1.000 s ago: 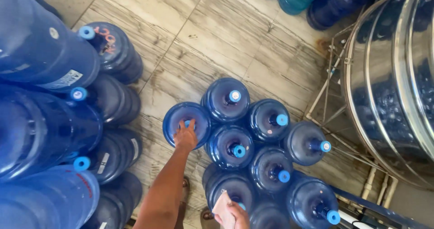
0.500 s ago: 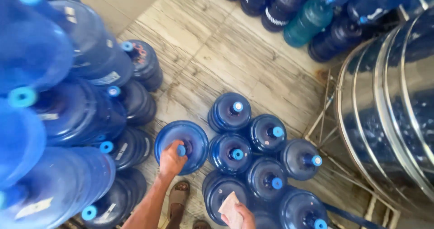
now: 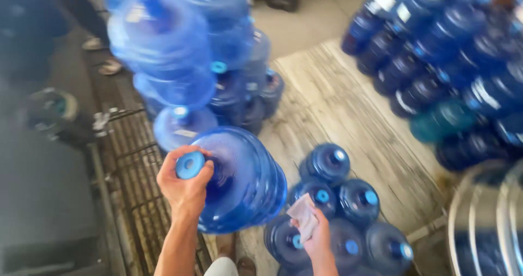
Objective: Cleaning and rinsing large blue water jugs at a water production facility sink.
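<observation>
Head-cam view, looking down, much motion blur.

Nearest: left hand [image 3: 185, 186], fingers curled tight round the neck of a big blue water jug [image 3: 239, 181], just under its light-blue cap [image 3: 190, 165]. Jug lifted off the floor, tipped on its side, cap end toward the camera, body filling centre frame.

Right hand [image 3: 313, 232] low centre-right, fingers pinched shut on a crumpled white paper or cloth [image 3: 303, 213]; not touching the lifted jug.

Below and right of both hands: cluster of upright jugs [image 3: 340, 200] on pale tiled floor [image 3: 348, 107], caps up, packed touching one another.

Left side: dark metal floor grate [image 3: 131, 172] running under the lifted jug's cap end, beside a dark blurred slab. Mid-left: tall stack of jugs lying on sides [image 3: 180, 58], caps outward, heavily blurred. Far right: second stacked wall of dark-blue jugs [image 3: 447, 53], one teal among them. Bottom right: curved edge of a shiny steel tank [image 3: 479, 221]. Far top: sandalled feet of another person, partly seen.

Risk, as judgement: whole jug hanging from a one-hand neck grip, w/ other hand busy holding paper, so slip likely if neck is wet or jug swings. Dropped jug could land on upright cluster or own feet. Swing toward left stack could knock it loose. Grate = uneven footing.
</observation>
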